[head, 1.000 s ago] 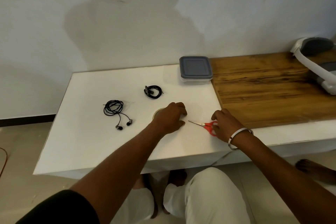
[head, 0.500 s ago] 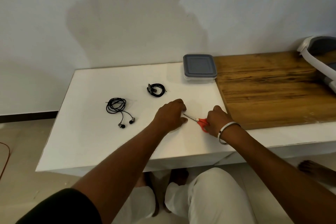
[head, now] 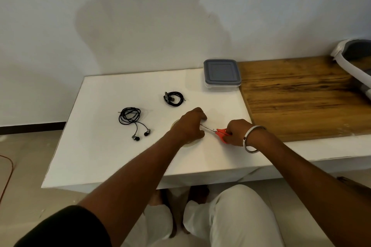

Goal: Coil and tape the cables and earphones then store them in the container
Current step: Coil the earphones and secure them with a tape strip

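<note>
Gripping the orange-handled scissors (head: 217,132), the right hand (head: 237,132) points the blades at the left hand (head: 190,126), which lies curled over a tape roll (head: 191,143) (whether it pinches a strip is hidden). A snip this close could nick a fingertip or let the clear tape fold onto itself. Farther left, the earphones (head: 131,119) sit loosely coiled with buds trailing; the small cable (head: 174,98) is coiled beyond them, near the lidded container (head: 221,75).
</note>
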Action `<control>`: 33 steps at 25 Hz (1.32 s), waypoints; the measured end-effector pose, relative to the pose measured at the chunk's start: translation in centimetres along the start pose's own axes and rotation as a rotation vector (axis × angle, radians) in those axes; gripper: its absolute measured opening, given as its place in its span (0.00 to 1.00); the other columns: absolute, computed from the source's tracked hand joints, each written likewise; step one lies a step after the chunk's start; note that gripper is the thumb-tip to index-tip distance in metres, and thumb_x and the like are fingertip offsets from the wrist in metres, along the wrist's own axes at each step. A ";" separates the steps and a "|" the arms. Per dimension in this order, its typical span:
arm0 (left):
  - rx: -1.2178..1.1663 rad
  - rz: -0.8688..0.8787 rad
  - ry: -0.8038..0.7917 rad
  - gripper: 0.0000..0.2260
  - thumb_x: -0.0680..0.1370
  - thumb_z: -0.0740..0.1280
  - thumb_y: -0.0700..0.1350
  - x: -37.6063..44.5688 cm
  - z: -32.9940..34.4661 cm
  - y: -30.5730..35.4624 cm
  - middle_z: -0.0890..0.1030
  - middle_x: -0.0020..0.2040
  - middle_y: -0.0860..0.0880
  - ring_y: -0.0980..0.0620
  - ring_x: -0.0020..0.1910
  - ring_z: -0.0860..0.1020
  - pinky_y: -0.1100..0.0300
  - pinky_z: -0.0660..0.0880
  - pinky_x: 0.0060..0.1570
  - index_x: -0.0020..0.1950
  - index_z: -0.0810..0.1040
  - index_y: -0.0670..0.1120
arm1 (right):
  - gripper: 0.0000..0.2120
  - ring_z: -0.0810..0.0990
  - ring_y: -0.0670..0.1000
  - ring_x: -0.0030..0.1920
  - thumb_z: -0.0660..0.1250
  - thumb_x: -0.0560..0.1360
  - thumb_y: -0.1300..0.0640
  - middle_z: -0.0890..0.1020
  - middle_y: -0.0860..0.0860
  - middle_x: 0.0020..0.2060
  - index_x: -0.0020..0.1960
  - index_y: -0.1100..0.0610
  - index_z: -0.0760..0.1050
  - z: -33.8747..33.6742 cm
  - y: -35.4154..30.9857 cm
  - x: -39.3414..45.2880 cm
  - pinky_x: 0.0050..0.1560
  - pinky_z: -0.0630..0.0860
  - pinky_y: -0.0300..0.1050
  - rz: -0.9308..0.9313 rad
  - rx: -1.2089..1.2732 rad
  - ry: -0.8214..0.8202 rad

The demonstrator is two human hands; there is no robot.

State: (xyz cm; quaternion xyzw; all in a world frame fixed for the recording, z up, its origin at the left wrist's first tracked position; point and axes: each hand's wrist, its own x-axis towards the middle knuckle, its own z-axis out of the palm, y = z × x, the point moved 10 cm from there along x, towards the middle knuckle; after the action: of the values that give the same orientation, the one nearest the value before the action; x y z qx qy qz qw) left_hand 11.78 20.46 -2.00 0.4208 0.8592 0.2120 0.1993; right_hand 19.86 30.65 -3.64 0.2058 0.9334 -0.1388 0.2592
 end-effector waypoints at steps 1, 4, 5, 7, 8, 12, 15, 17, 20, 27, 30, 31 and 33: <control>-0.020 0.005 0.000 0.22 0.69 0.73 0.39 0.0 -0.2 0.0 0.74 0.62 0.46 0.49 0.60 0.74 0.60 0.69 0.59 0.63 0.76 0.42 | 0.19 0.69 0.48 0.29 0.61 0.76 0.44 0.71 0.51 0.28 0.35 0.59 0.72 0.1 -0.1 -0.1 0.33 0.67 0.39 -0.019 -0.007 -0.031; -0.107 0.009 -0.029 0.22 0.70 0.74 0.39 -0.1 -1.2 -0.2 0.74 0.63 0.49 0.55 0.52 0.74 0.68 0.66 0.53 0.63 0.77 0.45 | 0.21 0.72 0.49 0.31 0.61 0.75 0.42 0.78 0.54 0.34 0.45 0.61 0.77 0.3 -0.3 -0.2 0.38 0.72 0.40 -0.042 -0.047 -0.146; -0.136 0.015 -0.057 0.22 0.70 0.74 0.40 -0.1 -1.3 -0.1 0.74 0.63 0.50 0.58 0.48 0.72 0.68 0.66 0.52 0.63 0.77 0.46 | 0.22 0.73 0.48 0.32 0.62 0.74 0.40 0.79 0.55 0.37 0.47 0.60 0.77 0.6 -0.3 -0.2 0.40 0.72 0.41 -0.037 -0.082 -0.189; -0.184 0.020 -0.119 0.22 0.71 0.75 0.41 -0.1 -1.2 -0.1 0.73 0.64 0.52 0.61 0.45 0.72 0.67 0.68 0.52 0.64 0.77 0.49 | 0.26 0.73 0.47 0.33 0.64 0.70 0.34 0.78 0.52 0.37 0.48 0.58 0.73 1.0 -0.5 0.0 0.40 0.71 0.40 -0.019 -0.148 -0.250; -0.204 0.013 -0.139 0.22 0.71 0.75 0.41 -0.2 -1.2 -0.3 0.72 0.65 0.53 0.61 0.44 0.72 0.67 0.69 0.52 0.64 0.76 0.50 | 0.27 0.73 0.47 0.33 0.64 0.69 0.33 0.77 0.52 0.37 0.49 0.58 0.73 1.1 -0.6 0.1 0.40 0.71 0.39 -0.013 -0.164 -0.262; -0.246 0.018 -0.172 0.23 0.72 0.74 0.40 -0.8 -1.6 -0.5 0.71 0.66 0.53 0.64 0.39 0.73 0.71 0.69 0.48 0.65 0.75 0.50 | 0.27 0.75 0.47 0.32 0.64 0.69 0.33 0.78 0.51 0.34 0.47 0.58 0.74 0.8 -1.0 0.2 0.37 0.72 0.38 -0.011 -0.169 -0.302; -0.320 0.034 -0.194 0.24 0.72 0.74 0.37 -1.2 -1.7 -0.3 0.71 0.66 0.53 0.65 0.34 0.74 0.73 0.70 0.40 0.66 0.75 0.48 | 0.27 0.76 0.49 0.33 0.64 0.70 0.34 0.79 0.53 0.38 0.48 0.59 0.74 0.7 -1.8 0.2 0.37 0.73 0.38 -0.047 -0.103 -0.331; -0.429 0.032 -0.200 0.24 0.71 0.74 0.35 -1.3 -2.0 -0.5 0.72 0.66 0.53 0.65 0.30 0.74 0.71 0.74 0.39 0.65 0.75 0.48 | 0.27 0.76 0.49 0.34 0.63 0.71 0.35 0.78 0.53 0.37 0.51 0.60 0.75 0.4 -2.4 0.0 0.36 0.73 0.37 -0.078 -0.042 -0.334; -0.518 0.018 -0.234 0.24 0.71 0.74 0.34 -1.3 -2.4 -0.9 0.72 0.67 0.53 0.61 0.31 0.75 0.64 0.79 0.46 0.64 0.76 0.49 | 0.26 0.75 0.49 0.34 0.62 0.73 0.37 0.78 0.52 0.37 0.55 0.60 0.75 0.0 -2.8 -0.2 0.37 0.72 0.38 -0.109 0.012 -0.338; -0.588 -0.006 -0.291 0.20 0.72 0.73 0.35 -1.3 -2.8 -1.0 0.75 0.65 0.54 0.53 0.40 0.80 0.59 0.80 0.47 0.63 0.77 0.47 | 0.27 0.72 0.51 0.32 0.62 0.73 0.36 0.77 0.53 0.35 0.56 0.59 0.75 -0.4 -3.4 0.0 0.38 0.71 0.41 -0.143 0.007 -0.366; -0.594 -0.014 -0.302 0.20 0.72 0.73 0.34 -1.3 -3.0 -1.1 0.76 0.66 0.54 0.54 0.41 0.81 0.57 0.80 0.50 0.63 0.77 0.46 | 0.28 0.71 0.51 0.33 0.61 0.72 0.35 0.76 0.53 0.34 0.54 0.60 0.76 -0.2 -3.6 0.1 0.37 0.70 0.41 -0.143 0.019 -0.383; -0.597 -0.016 -0.306 0.20 0.72 0.73 0.34 -1.4 -3.0 -1.0 0.76 0.66 0.54 0.54 0.41 0.81 0.57 0.80 0.50 0.63 0.77 0.46 | 0.28 0.71 0.51 0.33 0.61 0.72 0.35 0.76 0.53 0.34 0.53 0.60 0.76 -0.2 -3.8 0.1 0.36 0.70 0.41 -0.149 0.028 -0.383; -0.608 -0.019 -0.309 0.20 0.72 0.73 0.34 -1.4 -3.0 -1.0 0.76 0.65 0.53 0.56 0.39 0.81 0.61 0.79 0.45 0.62 0.78 0.46 | 0.27 0.70 0.51 0.33 0.61 0.72 0.35 0.75 0.53 0.34 0.53 0.59 0.76 -0.4 -4.1 0.1 0.36 0.69 0.41 -0.167 0.047 -0.367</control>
State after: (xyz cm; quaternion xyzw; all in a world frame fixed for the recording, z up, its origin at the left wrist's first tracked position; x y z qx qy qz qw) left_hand 10.35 18.12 0.22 0.3611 0.7204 0.3902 0.4453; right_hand 17.75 27.25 -2.72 0.1051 0.8809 -0.2167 0.4075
